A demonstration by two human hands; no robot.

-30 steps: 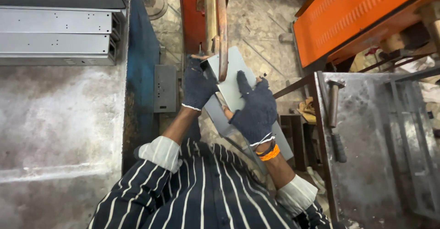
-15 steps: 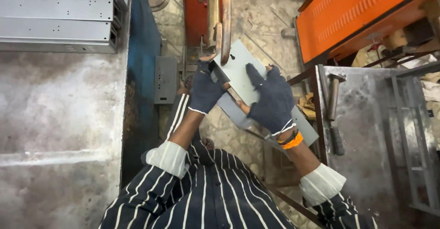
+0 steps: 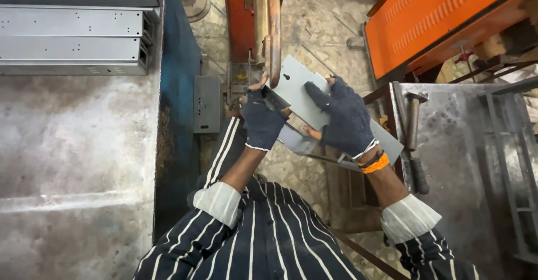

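Both of my hands wear dark fingerless gloves and hold a flat grey sheet-metal part (image 3: 298, 84) with a small keyhole slot. My left hand (image 3: 261, 118) grips its near left corner, thumb up beside the copper arm (image 3: 274, 28) of an orange-red spot welder (image 3: 241, 16). My right hand (image 3: 346, 118) lies on top of the part's right side, fingers pressing it down. The sheet's far left edge sits right under the copper arm's tip. An orange band circles my right wrist.
Long grey metal channels (image 3: 73, 39) are stacked on the steel table (image 3: 73, 162) at left. A blue panel (image 3: 176, 117) edges that table. A hammer (image 3: 416, 140) lies on the steel bench at right. An orange machine cover (image 3: 437, 16) stands at the back right.
The view has shifted a little, so my hands and the sheet sit further right in it. Both hands keep their hold on the sheet under the copper arm.
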